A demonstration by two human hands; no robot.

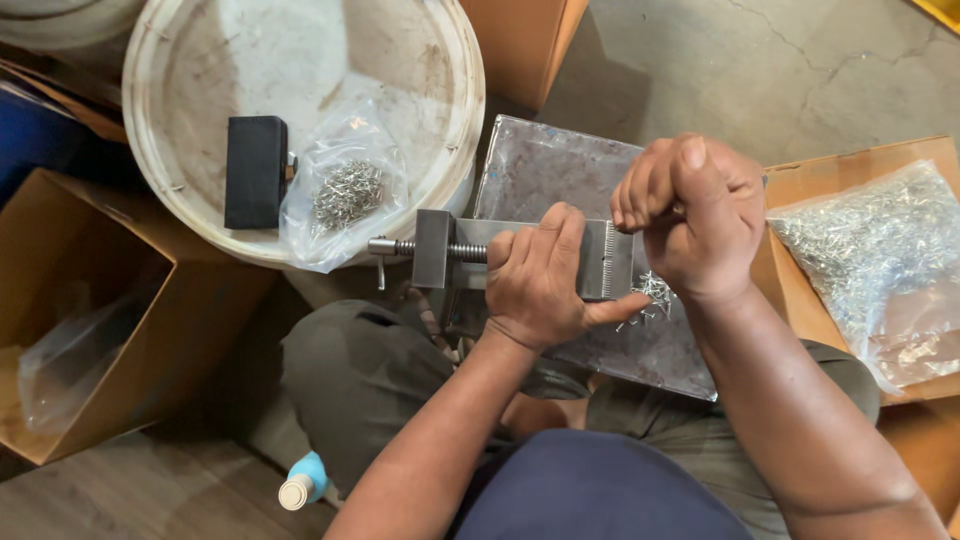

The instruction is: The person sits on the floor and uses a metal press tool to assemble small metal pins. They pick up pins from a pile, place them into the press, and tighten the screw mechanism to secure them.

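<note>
The left hand (535,290) clamped its fingers around a metal vise (520,258); the right hand (690,215) was fisted (contents hidden). A bucket (180,170) held a bag of pins (345,190).

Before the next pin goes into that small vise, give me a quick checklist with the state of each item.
1. Left hand steadying the vise: ok.
2. Right hand closed above the toothed end: ok; what it pinches: cannot tell.
3. Loose pins within reach on the metal plate: ok.
4. Bag of pins on the right box: ok.
5. Vise screw tightness: cannot tell.
</note>
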